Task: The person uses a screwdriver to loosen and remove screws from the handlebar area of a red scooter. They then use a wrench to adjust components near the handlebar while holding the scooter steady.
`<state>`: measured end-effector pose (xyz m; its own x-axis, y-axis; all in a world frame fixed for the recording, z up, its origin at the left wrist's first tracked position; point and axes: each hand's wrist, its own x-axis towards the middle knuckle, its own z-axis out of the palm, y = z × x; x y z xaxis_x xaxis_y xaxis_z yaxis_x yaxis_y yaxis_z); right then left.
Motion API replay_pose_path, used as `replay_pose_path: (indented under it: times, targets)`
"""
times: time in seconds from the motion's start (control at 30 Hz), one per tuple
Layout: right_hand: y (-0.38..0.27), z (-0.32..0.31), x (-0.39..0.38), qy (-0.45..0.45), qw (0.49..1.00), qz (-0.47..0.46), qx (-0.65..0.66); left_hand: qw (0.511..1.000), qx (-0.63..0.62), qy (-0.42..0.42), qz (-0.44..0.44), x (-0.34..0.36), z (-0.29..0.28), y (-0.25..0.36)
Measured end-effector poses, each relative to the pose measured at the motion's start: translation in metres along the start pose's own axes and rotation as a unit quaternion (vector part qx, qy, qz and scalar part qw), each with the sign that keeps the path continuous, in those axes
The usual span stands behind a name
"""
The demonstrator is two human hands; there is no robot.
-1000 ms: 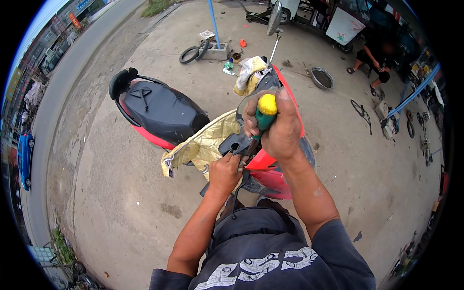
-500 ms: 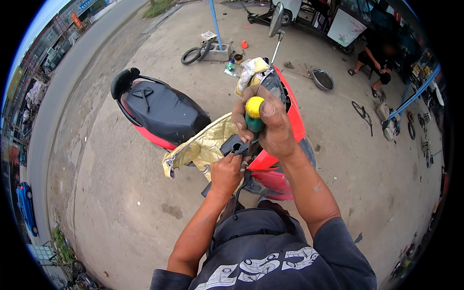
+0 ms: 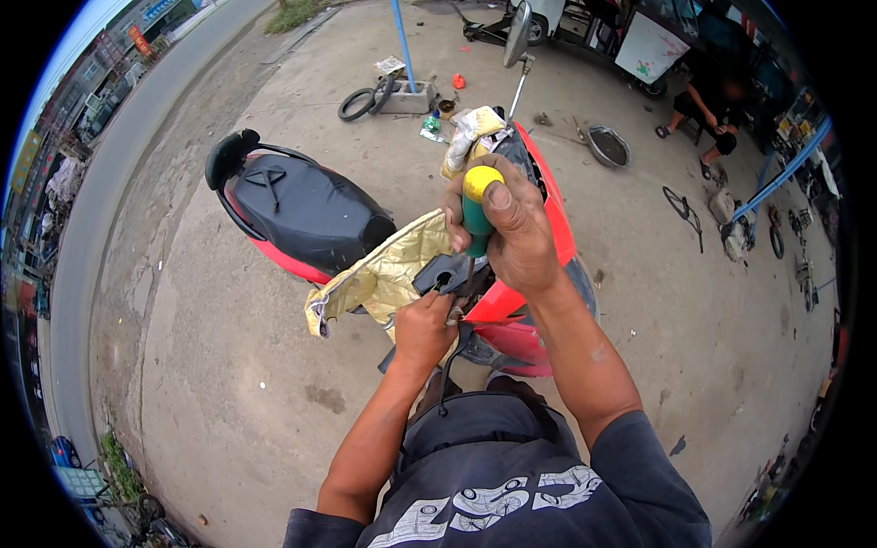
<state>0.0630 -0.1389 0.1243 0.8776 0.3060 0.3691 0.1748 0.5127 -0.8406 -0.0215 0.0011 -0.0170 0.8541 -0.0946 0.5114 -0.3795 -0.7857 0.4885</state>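
My right hand point(image 3: 525, 242) is closed round a screwdriver point(image 3: 476, 224) with a yellow-capped green handle. Its shaft points down into the front of a red scooter, where the tip is hidden. Below and to the left, my left hand point(image 3: 424, 331) has its fingers bent and pressed in beside a dark plastic part point(image 3: 442, 271) with a round hole. What those fingers grip cannot be made out. A red body panel point(image 3: 499, 302) lies just right of the left hand. Yellow quilted cloth point(image 3: 388, 274) drapes over the scooter between its front and the black seat point(image 3: 306, 205).
A mirror point(image 3: 518, 36) rises on a stalk at the scooter's far end. Beyond stand a blue post point(image 3: 403, 46), tyres point(image 3: 358, 103) and a metal basin point(image 3: 609, 146). Someone sits at the far right point(image 3: 708, 114). A road runs along the left.
The screwdriver has tilted, so more of its green handle shows, and my right hand has turned slightly with it. The left hand has barely moved. A blue car on the road has moved down the picture.
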Motion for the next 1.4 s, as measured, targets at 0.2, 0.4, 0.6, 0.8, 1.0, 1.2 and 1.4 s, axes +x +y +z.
replay_pose_path:
  times: [0.2, 0.4, 0.6, 0.8, 1.0, 1.2, 1.4]
  targets:
    - [-0.001, -0.008, -0.002, -0.021, 0.997, 0.067, 0.024, 1.0, 0.009, -0.005, -0.002, -0.002, 0.0, 0.0]
    - [0.006, -0.008, -0.004, -0.021, 0.994, 0.0, -0.103, 1.0, 0.026, -0.002, -0.006, 0.001, -0.003, 0.003]
    - [0.015, -0.01, -0.005, -0.007, 0.998, 0.064, -0.008, 1.0, 0.025, 0.005, -0.002, 0.001, -0.002, 0.004]
    - [0.018, -0.007, -0.005, -0.026, 0.999, 0.009, -0.02, 1.0, 0.026, -0.005, -0.004, 0.002, -0.002, 0.003]
    - [0.018, -0.009, -0.005, -0.002, 0.997, 0.07, 0.041, 1.0, 0.01, -0.007, -0.001, 0.0, 0.0, -0.001]
    - [0.022, -0.006, -0.004, -0.001, 0.999, 0.001, -0.032, 1.0, 0.017, 0.004, 0.0, 0.0, 0.002, -0.001]
    - [0.023, -0.009, -0.006, -0.007, 0.997, 0.062, 0.048, 1.0, 0.03, 0.005, 0.002, 0.0, 0.004, -0.002]
